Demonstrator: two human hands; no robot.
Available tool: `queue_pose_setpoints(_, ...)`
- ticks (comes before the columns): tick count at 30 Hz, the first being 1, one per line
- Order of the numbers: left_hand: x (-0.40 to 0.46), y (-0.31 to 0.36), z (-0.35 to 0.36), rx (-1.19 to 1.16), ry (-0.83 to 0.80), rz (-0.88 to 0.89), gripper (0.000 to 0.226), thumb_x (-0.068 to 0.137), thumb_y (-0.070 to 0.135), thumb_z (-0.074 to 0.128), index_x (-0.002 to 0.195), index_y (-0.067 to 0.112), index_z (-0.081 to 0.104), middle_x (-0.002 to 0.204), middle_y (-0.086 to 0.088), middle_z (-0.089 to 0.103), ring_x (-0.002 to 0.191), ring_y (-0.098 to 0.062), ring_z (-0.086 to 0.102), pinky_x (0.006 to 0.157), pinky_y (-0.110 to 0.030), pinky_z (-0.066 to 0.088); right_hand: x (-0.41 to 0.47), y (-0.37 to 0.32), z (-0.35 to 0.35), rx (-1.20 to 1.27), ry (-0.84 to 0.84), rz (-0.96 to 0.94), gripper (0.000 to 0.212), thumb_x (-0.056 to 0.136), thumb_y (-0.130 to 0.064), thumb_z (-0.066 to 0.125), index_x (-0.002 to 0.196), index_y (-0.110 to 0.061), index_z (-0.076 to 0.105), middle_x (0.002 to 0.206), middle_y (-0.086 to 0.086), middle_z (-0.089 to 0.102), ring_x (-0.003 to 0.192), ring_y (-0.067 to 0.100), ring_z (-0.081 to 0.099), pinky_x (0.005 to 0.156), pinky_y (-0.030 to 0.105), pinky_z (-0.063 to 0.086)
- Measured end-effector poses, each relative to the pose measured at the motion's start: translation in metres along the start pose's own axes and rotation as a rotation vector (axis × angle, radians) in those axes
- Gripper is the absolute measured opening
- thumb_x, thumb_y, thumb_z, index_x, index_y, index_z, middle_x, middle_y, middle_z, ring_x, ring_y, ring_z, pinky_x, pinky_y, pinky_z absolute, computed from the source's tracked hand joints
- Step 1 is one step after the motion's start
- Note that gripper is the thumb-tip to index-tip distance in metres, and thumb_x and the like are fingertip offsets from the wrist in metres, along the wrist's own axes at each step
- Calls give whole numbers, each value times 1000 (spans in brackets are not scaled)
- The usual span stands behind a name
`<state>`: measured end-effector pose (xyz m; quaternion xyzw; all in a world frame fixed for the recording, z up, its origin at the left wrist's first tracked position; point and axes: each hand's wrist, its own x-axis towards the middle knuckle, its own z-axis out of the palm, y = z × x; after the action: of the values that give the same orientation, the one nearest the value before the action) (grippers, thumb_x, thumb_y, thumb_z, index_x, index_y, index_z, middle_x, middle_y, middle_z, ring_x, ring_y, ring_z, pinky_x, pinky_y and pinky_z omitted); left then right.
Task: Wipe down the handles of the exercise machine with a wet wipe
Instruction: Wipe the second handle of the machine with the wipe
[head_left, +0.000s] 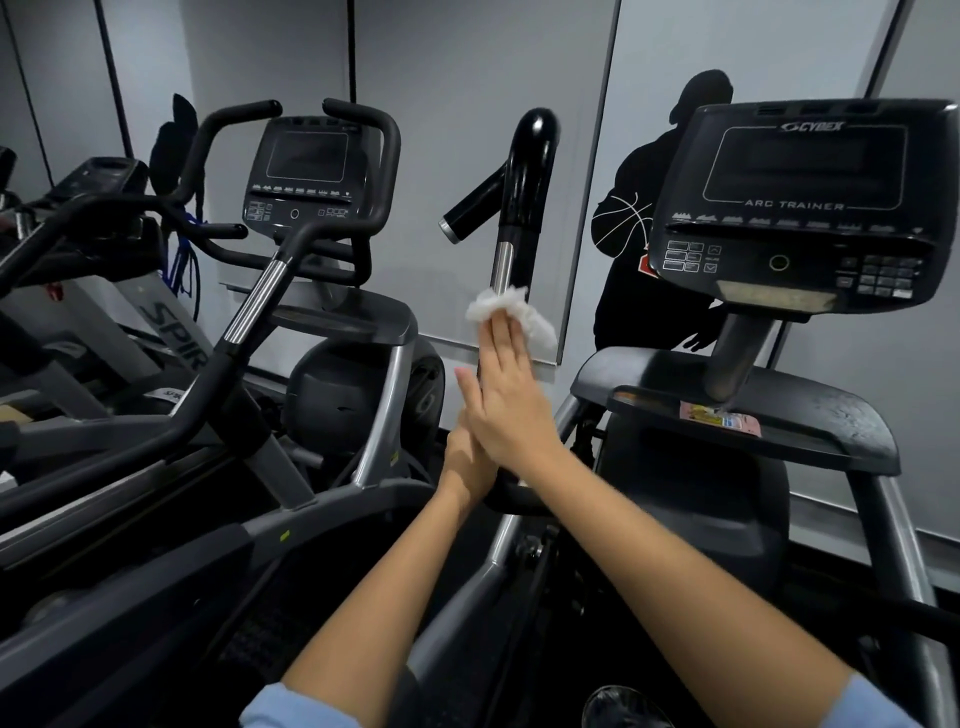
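The right hand (506, 395) lies flat, fingers pinning the crumpled wet wipe (511, 312) against the upright handle (511, 249) at frame centre. The left hand (467, 457) wraps the bar lower down. The wipe looks limp; pinching it around the smooth, rigid bar should serve best.

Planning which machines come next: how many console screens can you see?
2. One console on the right, marked Arc Trainer; one console on the machine left of centre. More machines at far left may hide others.
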<state>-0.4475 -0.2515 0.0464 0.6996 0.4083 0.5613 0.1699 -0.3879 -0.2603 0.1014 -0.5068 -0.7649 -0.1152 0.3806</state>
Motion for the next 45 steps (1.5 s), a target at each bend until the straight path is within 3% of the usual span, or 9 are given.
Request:
queue_pose_setpoints(4, -8, -10, 3, -163, 97, -87, 34, 102, 20, 24, 99, 19, 58, 108, 4, 59, 110, -13, 51, 100, -41, 40, 45, -2, -20, -39, 30, 34, 66, 101, -42, 24, 150, -10, -7, 157, 4, -17, 143, 17, -23, 118, 35, -11)
queue_pose_setpoints(10, -23, -23, 14, -82, -96, -80, 57, 99, 2, 33, 98, 58, 42, 102, 32, 35, 96, 25, 45, 92, -1, 34, -49, 11, 29, -82, -59, -17, 64, 95, -43, 14, 148, -13, -5, 157, 4, -13, 143, 12, -21, 120, 38, 1)
queue_pose_setpoints(15, -18, -24, 9, -128, 32, -27, 23, 102, 27, 30, 107, 31, 52, 108, 7, 60, 104, -6, 55, 84, -23, 51, -1, 8, 9, -10, 2, -3, 65, 97, -45, 14, 146, -14, -14, 152, 0, -26, 141, 13, -27, 119, 34, -11)
queue_pose_setpoints(22, -21, -30, 14, -49, -43, 17, 31, 100, 6, 35, 124, 22, 44, 118, 16, 48, 103, 5, 50, 77, -3, 44, -24, 10, 17, -31, -39, -30, 66, 97, -42, 17, 149, -12, -9, 156, 5, -20, 143, 14, -23, 120, 38, -5)
queue_pose_setpoints(26, -25, -30, 4, -96, -78, -136, 34, 103, 27, 23, 94, 13, 54, 76, 3, 67, 79, -13, 58, 63, -19, 53, -57, 10, 28, 91, -120, 28, 63, 99, -41, 20, 146, -18, -15, 151, -4, -30, 138, 3, -30, 121, 34, 2)
queue_pose_setpoints(32, -23, -30, 6, 24, -31, 65, 46, 89, 37, 48, 125, 9, 42, 115, 9, 55, 109, 2, 54, 92, -20, 48, 22, 4, 2, 207, 76, 80, 69, 102, -33, 28, 147, -9, -17, 152, 4, -31, 140, 12, -30, 120, 41, -4)
queue_pose_setpoints(35, -21, -35, 7, -66, -124, -42, 16, 97, 18, 43, 112, 13, 45, 105, 5, 55, 97, 3, 59, 80, -16, 50, -2, 6, 12, 119, 37, 29, 68, 99, -37, 24, 148, -9, -14, 153, 4, -29, 141, 15, -27, 120, 40, -5)
queue_pose_setpoints(39, -23, -37, 10, -195, -133, -174, 40, 102, 32, 22, 95, 20, 58, 87, 0, 65, 76, -5, 65, 69, -19, 51, -69, 21, 33, -63, -158, -66, 63, 95, -46, 12, 146, -16, -11, 154, 0, -22, 139, 5, -30, 117, 27, -16)
queue_pose_setpoints(45, -13, -28, -3, -254, -218, -245, 30, 100, 21, 39, 127, 11, 49, 115, -2, 61, 100, -10, 60, 72, -13, 53, -25, 22, 19, -121, -87, -96, 60, 98, -41, 17, 147, -16, -6, 154, -1, -18, 143, 13, -22, 116, 30, -17)
